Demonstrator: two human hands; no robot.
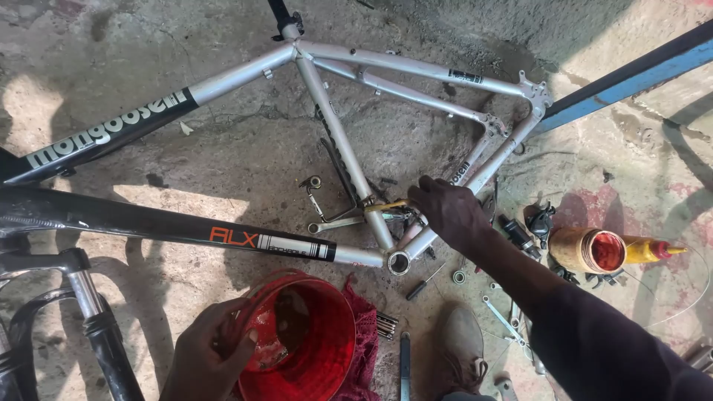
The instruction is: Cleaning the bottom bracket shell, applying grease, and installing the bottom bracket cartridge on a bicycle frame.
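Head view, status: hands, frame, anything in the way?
Left hand grips red bucket rim. Right hand holds yellow-handled tool at bike frame. Spanners, open jar lie close by.

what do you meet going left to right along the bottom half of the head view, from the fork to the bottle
black suspension fork → left hand → red plastic bucket → black-handled screwdriver → right hand → open orange jar → yellow squeeze bottle with red tip

A single head-worn camera looks steeply down, close above the bicycle frame (386,148) lying on the concrete floor (245,141), the wearer's arms reaching in from below it.
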